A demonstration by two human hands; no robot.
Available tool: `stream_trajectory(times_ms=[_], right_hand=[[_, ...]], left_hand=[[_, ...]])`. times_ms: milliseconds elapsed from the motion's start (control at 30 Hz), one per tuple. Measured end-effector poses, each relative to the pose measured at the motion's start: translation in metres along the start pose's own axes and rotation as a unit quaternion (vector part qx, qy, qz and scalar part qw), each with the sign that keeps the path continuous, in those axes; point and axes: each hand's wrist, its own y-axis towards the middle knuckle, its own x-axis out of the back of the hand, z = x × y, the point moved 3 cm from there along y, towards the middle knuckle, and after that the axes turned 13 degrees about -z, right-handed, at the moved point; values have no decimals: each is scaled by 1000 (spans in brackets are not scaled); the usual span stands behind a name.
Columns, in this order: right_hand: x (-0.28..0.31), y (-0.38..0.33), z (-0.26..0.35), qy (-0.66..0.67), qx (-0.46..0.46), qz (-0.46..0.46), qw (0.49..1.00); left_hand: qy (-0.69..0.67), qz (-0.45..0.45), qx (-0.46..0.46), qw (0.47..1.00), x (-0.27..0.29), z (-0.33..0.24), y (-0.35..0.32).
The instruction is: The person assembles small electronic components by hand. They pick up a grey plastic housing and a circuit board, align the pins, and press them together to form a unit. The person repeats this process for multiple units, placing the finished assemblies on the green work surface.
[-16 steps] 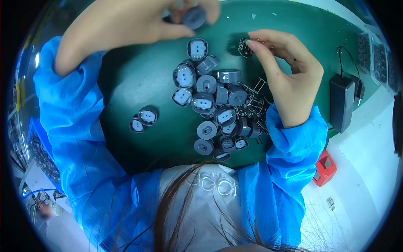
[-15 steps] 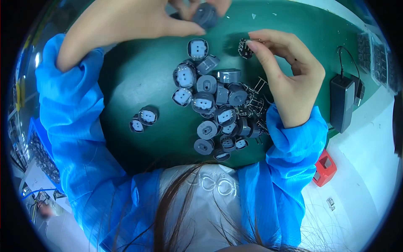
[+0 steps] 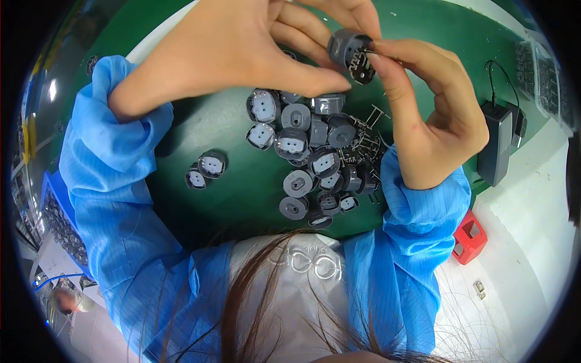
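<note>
My left hand [image 3: 242,54] is closed round a round dark-grey plastic housing [image 3: 346,46], gripped between thumb and fingers. Thumb and forefinger of my right hand [image 3: 430,100] pinch a small black circuit board [image 3: 363,68] with silvery traces. The board's face is right against the open side of the housing; whether it sits inside, I cannot tell. Below my hands lies a pile of similar grey housings [image 3: 292,144], some showing pale inner faces with pins. Loose black circuit boards with pins [image 3: 363,142] lie at the pile's right side.
Two more housings [image 3: 212,164] lie apart on the green mat [image 3: 181,206] at left. A black power adapter [image 3: 495,142] with a cord stands at right, near a clear tray [image 3: 535,78] of parts. A red block [image 3: 469,238] and a blue bin [image 3: 63,224] flank my arms.
My left hand has moved right and nearer with the housing, bringing it up against the circuit board. My right hand has shifted slightly right, still pinching the board.
</note>
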Motion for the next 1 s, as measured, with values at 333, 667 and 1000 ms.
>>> stream_trajectory(times_ms=[333, 667, 1000], right_hand=[[-4, -2, 2, -66, -2, -12, 998], [-5, -4, 8, -122, -3, -21, 992], [-13, -3, 4, 28, -128, -19, 991]], left_hand=[[-26, -43, 41, 998, -8, 6, -2], [10, -71, 3, 997, -12, 8, -7], [-104, -66, 68, 990, -8, 9, -2]])
